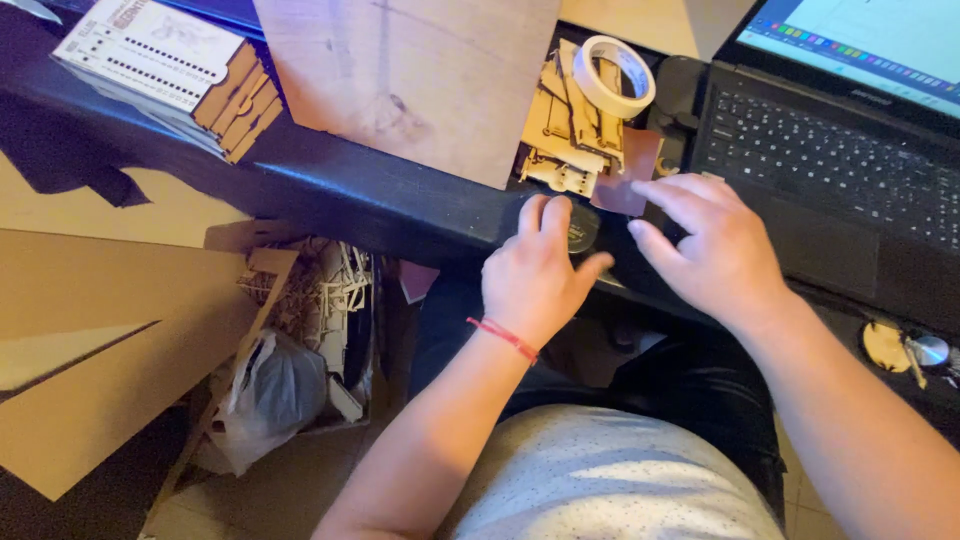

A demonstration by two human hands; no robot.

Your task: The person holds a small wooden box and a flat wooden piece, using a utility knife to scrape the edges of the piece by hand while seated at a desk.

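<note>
Our left hand (535,275) rests at the front edge of the dark tabletop (330,190), fingers curled over a small round dark object (583,230) — whether it grips it we cannot tell. Our right hand (715,250) hovers just beside it, fingers spread and released, fingertips touching a small reddish-brown piece (625,180). Behind lie laser-cut wooden parts (560,140) with a roll of tape (613,75) on top — a laptop (830,150) sits at right.
</note>
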